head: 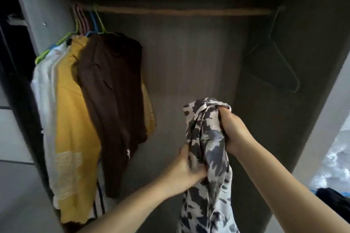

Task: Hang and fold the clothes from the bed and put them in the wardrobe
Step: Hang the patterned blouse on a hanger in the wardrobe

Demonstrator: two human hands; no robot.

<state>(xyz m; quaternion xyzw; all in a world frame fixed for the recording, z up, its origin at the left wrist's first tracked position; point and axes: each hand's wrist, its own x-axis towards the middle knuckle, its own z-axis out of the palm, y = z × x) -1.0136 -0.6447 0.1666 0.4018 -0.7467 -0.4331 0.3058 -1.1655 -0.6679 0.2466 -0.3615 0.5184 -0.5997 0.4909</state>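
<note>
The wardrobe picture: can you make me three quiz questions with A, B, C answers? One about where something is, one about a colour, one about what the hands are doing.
1. Where does the empty hanger hang?
A. right end of the rail
B. left end
C. on the floor

2. What colour is the garment next to the brown top?
A. red
B. mustard yellow
C. black

3. What are the hands doing?
A. both empty
B. one holds a hanger
C. both grip the patterned garment

Answers: 1 A, it hangs alone at the rail's right end. 2 B, the yellow top hangs beside it. 3 C, left hand and right hand clutch the cloth.
</note>
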